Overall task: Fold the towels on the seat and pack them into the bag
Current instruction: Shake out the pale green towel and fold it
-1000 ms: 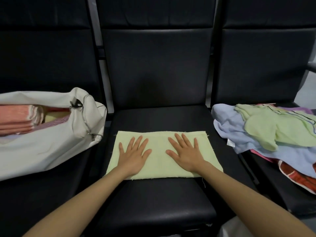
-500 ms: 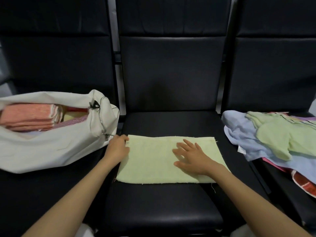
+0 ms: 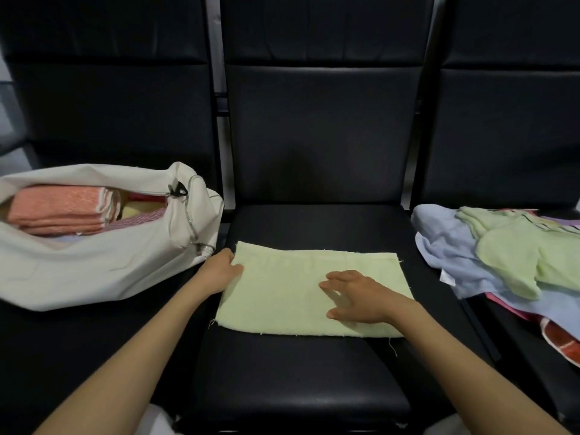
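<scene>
A pale green towel (image 3: 282,293), folded into a long rectangle, lies flat on the middle black seat (image 3: 298,381). My left hand (image 3: 219,271) grips the towel's left edge, thumb on top and fingers curled under it. My right hand (image 3: 357,296) rests on the towel's right half with its fingers spread. A white bag (image 3: 94,265) lies open on the left seat, holding folded pink towels (image 3: 59,208) and others beneath.
On the right seat sits a loose pile of unfolded towels (image 3: 502,259): a light green one on top of a blue one, with red and purple cloth underneath. Dark seat backs rise behind all three seats.
My left hand slid from flat on the towel to its left edge and took hold of it. My right hand stayed on the right half. The view shifted slightly left.
</scene>
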Motion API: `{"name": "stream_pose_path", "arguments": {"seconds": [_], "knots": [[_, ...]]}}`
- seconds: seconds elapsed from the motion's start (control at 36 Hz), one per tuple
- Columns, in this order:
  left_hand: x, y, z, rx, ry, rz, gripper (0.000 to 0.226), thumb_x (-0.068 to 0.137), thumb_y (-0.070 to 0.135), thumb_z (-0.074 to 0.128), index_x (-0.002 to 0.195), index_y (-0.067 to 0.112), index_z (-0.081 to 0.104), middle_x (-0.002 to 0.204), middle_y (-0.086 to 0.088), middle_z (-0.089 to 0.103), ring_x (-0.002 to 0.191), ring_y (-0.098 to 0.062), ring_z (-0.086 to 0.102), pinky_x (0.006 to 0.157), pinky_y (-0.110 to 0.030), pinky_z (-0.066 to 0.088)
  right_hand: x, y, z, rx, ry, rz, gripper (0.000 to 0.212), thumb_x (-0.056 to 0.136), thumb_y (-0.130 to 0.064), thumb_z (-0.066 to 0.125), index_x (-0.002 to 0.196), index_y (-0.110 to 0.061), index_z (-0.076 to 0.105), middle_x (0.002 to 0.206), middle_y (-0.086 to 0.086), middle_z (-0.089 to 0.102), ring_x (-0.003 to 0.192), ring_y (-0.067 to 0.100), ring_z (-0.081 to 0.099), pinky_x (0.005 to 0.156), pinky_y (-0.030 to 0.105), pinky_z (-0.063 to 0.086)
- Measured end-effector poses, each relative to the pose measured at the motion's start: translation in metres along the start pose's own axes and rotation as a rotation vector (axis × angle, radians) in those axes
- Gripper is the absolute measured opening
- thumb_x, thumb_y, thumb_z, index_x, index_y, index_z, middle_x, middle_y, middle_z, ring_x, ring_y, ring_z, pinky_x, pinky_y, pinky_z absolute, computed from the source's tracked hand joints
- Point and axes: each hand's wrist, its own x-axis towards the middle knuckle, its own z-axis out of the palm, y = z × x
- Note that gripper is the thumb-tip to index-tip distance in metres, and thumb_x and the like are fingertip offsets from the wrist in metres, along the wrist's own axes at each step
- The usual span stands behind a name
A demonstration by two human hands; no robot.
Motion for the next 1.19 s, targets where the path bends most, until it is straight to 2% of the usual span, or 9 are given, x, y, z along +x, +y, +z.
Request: {"name": "stream_pose_path", "arguments": {"seconds": [0.14, 0.28, 0.42, 0.53, 0.61, 0.72, 0.89, 1.0, 1.19], "knots": [[0.000, -0.001, 0.001, -0.006, -0.072, -0.070, 0.017, 0.091, 0.016, 0.055, 0.096, 0.009, 0.040, 0.099, -0.007, 0.052, 0.086, -0.022, 0.053, 0.062, -0.029, 0.040, 0.000, -0.005, 0.000, 0.008, 0.016, -0.008, 0.064, 0.092, -0.047, 0.055, 0.149, -0.034, 0.029, 0.159, -0.011, 0.015, 0.146, 0.012, 0.010, 0.117, 0.033, 0.016], [-0.001, 0.002, 0.004, -0.073, -0.112, -0.186, 0.052, 0.075, 0.016, 0.078, 0.116, 0.000, 0.051, 0.114, -0.008, 0.060, 0.105, -0.025, 0.060, 0.080, -0.032, 0.049, 0.000, -0.003, 0.002, 0.009, 0.025, -0.012, 0.064, 0.091, -0.048, 0.055, 0.149, -0.034, 0.029, 0.159, -0.010, 0.016, 0.145, 0.013, 0.011, 0.117, 0.034, 0.018], [-0.005, 0.002, 0.004, -0.212, -0.107, -0.211, 0.020, 0.074, 0.007, 0.076, 0.092, 0.001, 0.067, 0.100, -0.011, 0.068, 0.085, -0.021, 0.063, 0.064, -0.025, 0.047, 0.001, -0.003, 0.002, 0.009, 0.029, -0.014, 0.064, 0.091, -0.047, 0.055, 0.148, -0.033, 0.029, 0.158, -0.009, 0.017, 0.145, 0.014, 0.012, 0.117, 0.035, 0.018], [-0.010, -0.001, 0.006, -0.257, -0.008, -0.171, 0.033, 0.076, 0.004, 0.072, 0.067, 0.013, 0.042, 0.076, -0.002, 0.053, 0.067, -0.014, 0.050, 0.055, -0.024, 0.036, 0.000, -0.001, 0.001, 0.036, 0.008, -0.007, 0.064, 0.091, -0.046, 0.056, 0.148, -0.034, 0.030, 0.158, -0.011, 0.017, 0.145, 0.014, 0.014, 0.116, 0.034, 0.021], [-0.014, -0.004, 0.001, -0.278, 0.024, -0.129, 0.031, 0.077, 0.005, 0.073, 0.083, 0.014, 0.043, 0.079, -0.004, 0.050, 0.068, -0.014, 0.049, 0.057, -0.025, 0.038, -0.004, 0.002, -0.004, 0.065, -0.016, 0.002, 0.065, 0.090, -0.043, 0.059, 0.148, -0.034, 0.031, 0.158, -0.011, 0.017, 0.145, 0.014, 0.015, 0.115, 0.034, 0.024], [-0.019, -0.003, -0.013, -0.401, -0.092, -0.057, 0.053, 0.083, 0.002, 0.069, 0.125, 0.026, 0.049, 0.106, -0.013, 0.062, 0.093, -0.023, 0.063, 0.070, -0.034, 0.054, -0.010, 0.007, -0.012, 0.041, -0.050, 0.039, 0.069, 0.087, -0.042, 0.064, 0.147, -0.033, 0.031, 0.157, -0.010, 0.018, 0.144, 0.015, 0.014, 0.114, 0.036, 0.024], [-0.024, 0.039, -0.033, -0.517, -0.234, 0.076, 0.038, 0.085, 0.002, 0.068, 0.115, 0.025, 0.067, 0.122, 0.003, 0.063, 0.098, -0.012, 0.065, 0.084, -0.031, 0.054, -0.010, 0.009, -0.013, -0.014, -0.043, 0.107, 0.070, 0.086, -0.045, 0.063, 0.147, -0.032, 0.032, 0.155, -0.005, 0.022, 0.141, 0.022, 0.017, 0.113, 0.040, 0.026], [-0.034, 0.097, -0.027, -0.542, -0.272, 0.215, 0.044, 0.082, -0.002, 0.069, 0.118, 0.025, 0.066, 0.103, 0.000, 0.064, 0.078, -0.018, 0.058, 0.062, -0.026, 0.048, 0.000, -0.010, -0.001, -0.049, 0.045, 0.052, 0.057, 0.089, -0.045, 0.058, 0.140, -0.024, 0.041, 0.145, 0.003, 0.035, 0.132, 0.027, 0.028, 0.107, 0.044, 0.032], [-0.035, 0.164, 0.036, -0.381, -0.327, 0.260, 0.056, 0.082, -0.006, 0.067, 0.134, 0.011, 0.056, 0.128, -0.005, 0.050, 0.087, -0.019, 0.064, 0.052, -0.018, 0.052, -0.002, 0.021, -0.017, 0.309, 0.166, 0.153, 0.052, 0.091, -0.026, 0.064, 0.139, -0.014, 0.047, 0.139, 0.003, 0.050, 0.121, 0.020, 0.051, 0.095, 0.024, 0.039]]}}
